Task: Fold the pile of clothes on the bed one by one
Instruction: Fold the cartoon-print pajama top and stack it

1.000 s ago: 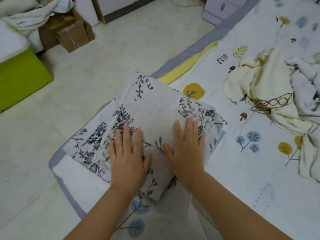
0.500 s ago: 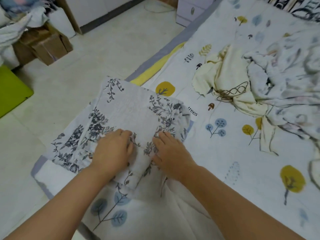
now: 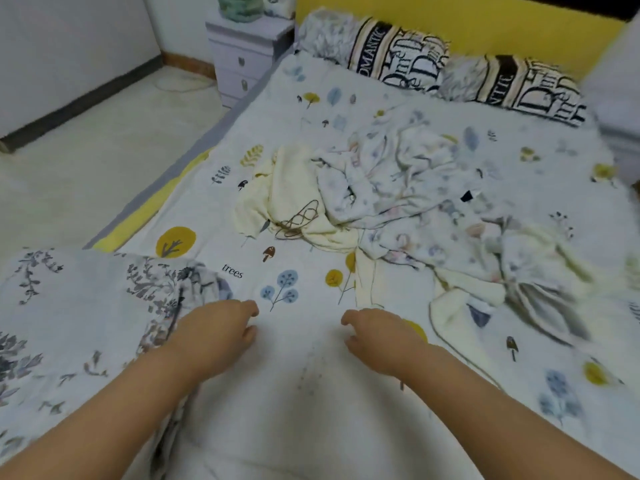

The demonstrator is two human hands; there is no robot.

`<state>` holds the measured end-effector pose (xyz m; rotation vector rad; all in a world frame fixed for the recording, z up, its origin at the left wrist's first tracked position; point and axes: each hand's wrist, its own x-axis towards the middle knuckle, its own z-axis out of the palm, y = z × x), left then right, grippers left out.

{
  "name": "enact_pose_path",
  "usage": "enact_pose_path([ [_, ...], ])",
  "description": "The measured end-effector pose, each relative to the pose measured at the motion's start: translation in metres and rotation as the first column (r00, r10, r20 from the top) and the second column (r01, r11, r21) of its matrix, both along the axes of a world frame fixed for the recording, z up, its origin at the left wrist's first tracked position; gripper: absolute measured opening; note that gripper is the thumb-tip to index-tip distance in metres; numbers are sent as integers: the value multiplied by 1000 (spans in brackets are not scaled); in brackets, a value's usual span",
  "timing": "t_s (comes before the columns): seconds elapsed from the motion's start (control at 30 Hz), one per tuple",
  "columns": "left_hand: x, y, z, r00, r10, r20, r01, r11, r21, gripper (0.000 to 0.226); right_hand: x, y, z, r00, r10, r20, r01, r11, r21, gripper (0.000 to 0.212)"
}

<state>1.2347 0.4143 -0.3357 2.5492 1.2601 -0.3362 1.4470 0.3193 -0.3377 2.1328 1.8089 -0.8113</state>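
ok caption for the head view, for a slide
Both hands, left and right, empty between folded floral garment and unfolded pile.

1. Both bare forearms reach forward from the bottom edge of the view, angled in toward each other.
2. The left hand (image 3: 216,336) is palm down with its fingers loosely curled and pointing forward and to the right; it holds nothing.
3. The right hand (image 3: 379,336) is also palm down, its fingers loosely curled and bent toward the left; nothing is in its grasp.
4. The two hands are apart, with a clear gap between their fingertips.
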Motion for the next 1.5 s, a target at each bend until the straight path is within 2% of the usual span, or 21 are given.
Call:
enact_pose_path([
  [0.27, 126, -5, -10, 996, -91, 22, 91, 996, -9, 37, 137, -38, -2, 972, -190, 136, 186, 982, 42, 35],
  [0.4, 175, 10, -30, 992, -121, 35, 117, 990, 83, 34, 194, -40, -19, 935, -287, 211, 270, 957, 106, 39],
  [0.5, 204, 33, -50, 993, -117, 23, 112, 982, 155, 38, 227, -28, -32, 901, -352, 252, 318, 934, 164, 50],
  [0.6, 228, 63, -70, 997, -77, 20, 72, 980, 188, 46, 255, -4, -43, 884, -387, 264, 332, 915, 229, 62],
  [0.73, 257, 104, -89, 998, -50, 47, 39, 976, 214, 53, 296, 41, -54, 864, -466, 191, 387, 858, 338, 76],
  [0.83, 277, 127, -105, 996, -80, -30, 85, 969, 234, 48, 312, 65, -71, 855, -500, 135, 440, 839, 320, 87],
  [0.87, 282, 133, -110, 993, -83, -84, 100, 971, 219, 44, 315, 68, -79, 862, -489, 130, 440, 852, 283, 83],
  [0.93, 289, 141, -119, 967, -103, -235, 145, 975, 170, 40, 314, 67, -94, 899, -396, 190, 349, 906, 238, 48],
  [0.97, 291, 143, -122, 945, -125, -302, 178, 972, 153, 39, 311, 64, -99, 904, -355, 237, 293, 920, 259, 30],
  [1.03, 290, 142, -122, 934, -155, -323, 219, 961, 171, 35, 306, 54, -104, 899, -340, 276, 242, 910, 335, 17],
  [1.1, 289, 136, -114, 973, -161, -168, 195, 957, 214, 30, 296, 42, -108, 917, -302, 260, 213, 923, 320, 14],
  [1.13, 290, 132, -106, 989, -147, -21, 148, 965, 215, 26, 290, 34, -111, 929, -267, 255, 193, 940, 280, 15],
  [1.2, 289, 121, -82, 963, -67, 260, 29, 988, 149, 21, 274, 15, -115, 950, -209, 231, 167, 968, 186, 18],
  [1.23, 288, 115, -67, 939, -41, 340, 7, 995, 102, 20, 266, 6, -113, 959, -195, 205, 167, 975, 144, 17],
  [1.37, 282, 97, 6, 864, -57, 501, 56, 998, 17, 27, 232, -16, -81, 950, -313, 14, 310, 947, 86, 22],
  [1.43, 281, 87, 48, 791, -9, 611, 41, 998, -39, 27, 217, -17, -52, 918, -386, -95, 397, 899, 185, 11],
  [1.47, 281, 82, 70, 745, 22, 667, 34, 997, -71, 25, 210, -15, -32, 889, -417, -188, 455, 853, 256, 18],
  [1.5, 281, 76, 93, 701, 50, 711, 31, 994, -100, 24, 203, -11, -9, 840, -446, -309, 532, 791, 302, 36],
])
